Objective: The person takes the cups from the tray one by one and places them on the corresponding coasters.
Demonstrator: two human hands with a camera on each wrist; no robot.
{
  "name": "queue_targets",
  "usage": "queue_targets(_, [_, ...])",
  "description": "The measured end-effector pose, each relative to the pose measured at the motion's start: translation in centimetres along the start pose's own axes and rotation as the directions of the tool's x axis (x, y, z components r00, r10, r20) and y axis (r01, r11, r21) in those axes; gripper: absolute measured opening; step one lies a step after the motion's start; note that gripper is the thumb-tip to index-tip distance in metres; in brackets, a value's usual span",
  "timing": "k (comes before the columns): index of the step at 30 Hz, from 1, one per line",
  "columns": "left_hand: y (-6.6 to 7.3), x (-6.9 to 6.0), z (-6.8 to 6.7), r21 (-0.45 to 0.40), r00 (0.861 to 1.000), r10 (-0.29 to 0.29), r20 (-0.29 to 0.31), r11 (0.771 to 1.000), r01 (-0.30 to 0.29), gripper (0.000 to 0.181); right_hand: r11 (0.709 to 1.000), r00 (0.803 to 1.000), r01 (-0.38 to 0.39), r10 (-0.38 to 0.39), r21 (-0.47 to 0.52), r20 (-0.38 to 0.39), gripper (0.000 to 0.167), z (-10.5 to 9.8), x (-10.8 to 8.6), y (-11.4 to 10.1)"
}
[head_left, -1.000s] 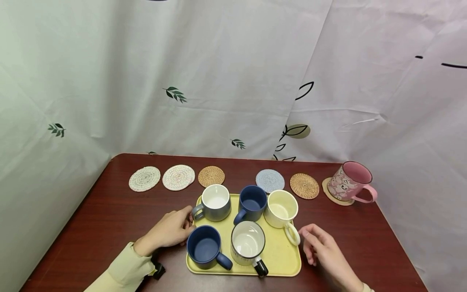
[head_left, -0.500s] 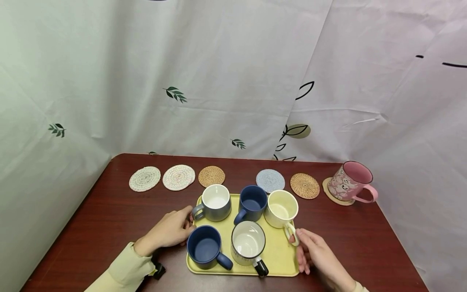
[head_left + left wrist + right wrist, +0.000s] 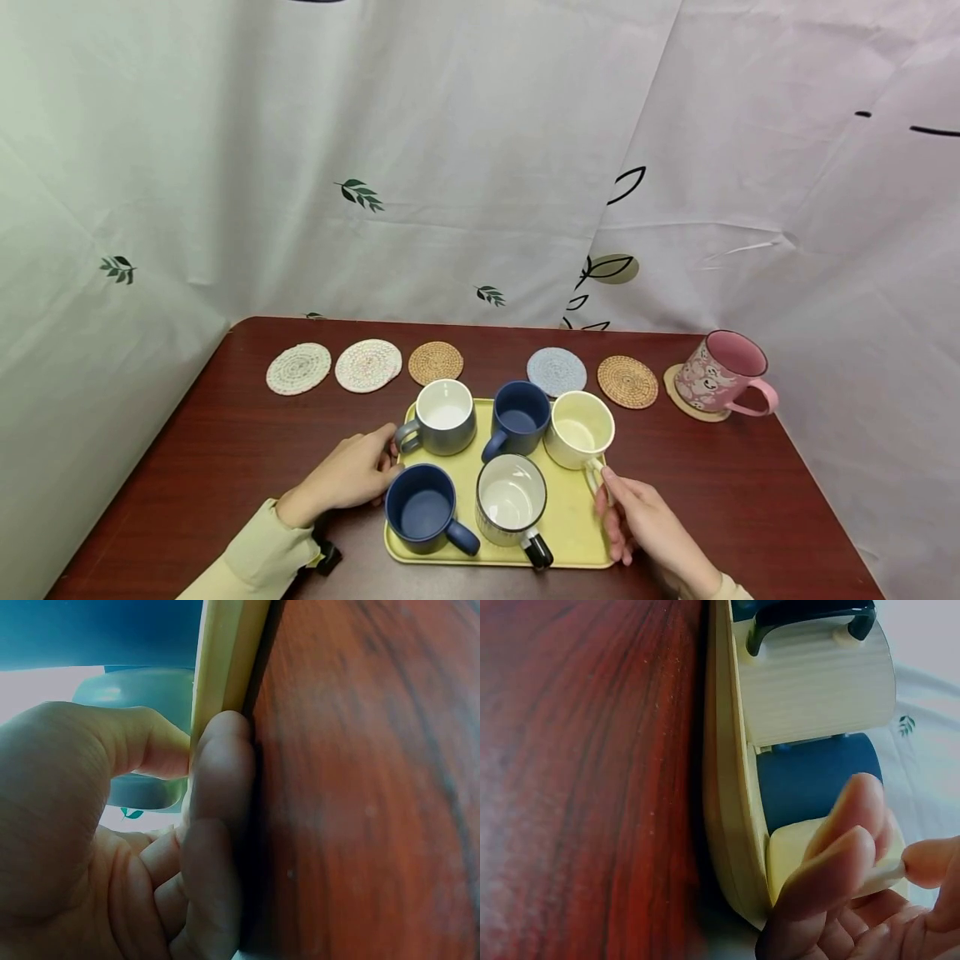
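Observation:
A yellow tray (image 3: pixel 573 527) bears several mugs. My left hand (image 3: pixel 347 473) pinches its left edge; in the left wrist view the thumb (image 3: pixel 154 739) lies over the rim (image 3: pixel 229 660) and the fingers outside it. My right hand (image 3: pixel 656 521) holds the handle of the cream mug (image 3: pixel 564 448) at the tray's back right. In the right wrist view that handle (image 3: pixel 885 876) sits between thumb and fingers. Beside it stand a navy mug (image 3: pixel 521 408), a grey mug (image 3: pixel 450 433), a second navy mug (image 3: pixel 420 504) and a white mug with a black handle (image 3: pixel 495 529).
Along the table's back lie a pale green-white coaster (image 3: pixel 298 369), a speckled coaster (image 3: pixel 368 365), a tan coaster (image 3: pixel 436 363), a light blue coaster (image 3: pixel 557 372) and another tan coaster (image 3: pixel 628 382). A pink mug (image 3: pixel 708 383) stands on a coaster at right. Behind hangs a white curtain (image 3: pixel 450 167).
My right hand has moved left from beside the tray and taken hold of the cream mug's handle. The left hand and the mugs stay in place.

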State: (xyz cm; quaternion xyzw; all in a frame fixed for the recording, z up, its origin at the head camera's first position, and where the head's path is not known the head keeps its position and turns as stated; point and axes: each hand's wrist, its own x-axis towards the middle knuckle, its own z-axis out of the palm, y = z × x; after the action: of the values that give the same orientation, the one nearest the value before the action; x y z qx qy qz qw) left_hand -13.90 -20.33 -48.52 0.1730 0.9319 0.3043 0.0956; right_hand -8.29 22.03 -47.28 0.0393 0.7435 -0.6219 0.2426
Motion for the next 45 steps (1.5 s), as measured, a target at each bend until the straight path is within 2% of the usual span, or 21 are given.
queue_targets(10, [-0.1, 0.0, 0.0, -0.001, 1.000, -0.002, 0.000, 1.000, 0.002, 0.016, 1.000, 0.999, 0.030, -0.030, -0.004, -0.017, 0.068, 0.3, 0.1, -0.4])
queue_targets(22, [-0.1, 0.0, 0.0, -0.012, 1.000, -0.004, 0.000, 1.000, 0.004, 0.016, 1.000, 0.989, 0.003, 0.000, 0.016, -0.146, 0.064, 0.8, -0.3, -0.5])
queue_targets(29, [-0.3, 0.0, 0.1, -0.020, 1.000, -0.003, 0.004, 1.000, 0.003, 0.016, 0.999, 0.986, -0.010, 0.016, 0.038, -0.164, 0.065, 0.8, -0.5, -0.4])
queue_targets(38, [-0.3, 0.0, 0.1, -0.022, 1.000, 0.004, 0.001, 1.000, -0.004, 0.016, 0.995, 0.982, 0.043, -0.025, 0.089, -0.189, 0.058, 0.6, -0.9, -0.7])
queue_targets(45, [-0.2, 0.1, 0.0, -0.021, 1.000, 0.005, 0.008, 1.000, -0.005, 0.016, 0.994, 0.959, 0.095, -0.078, 0.049, -0.274, 0.051, -0.5, -0.5, -1.7])
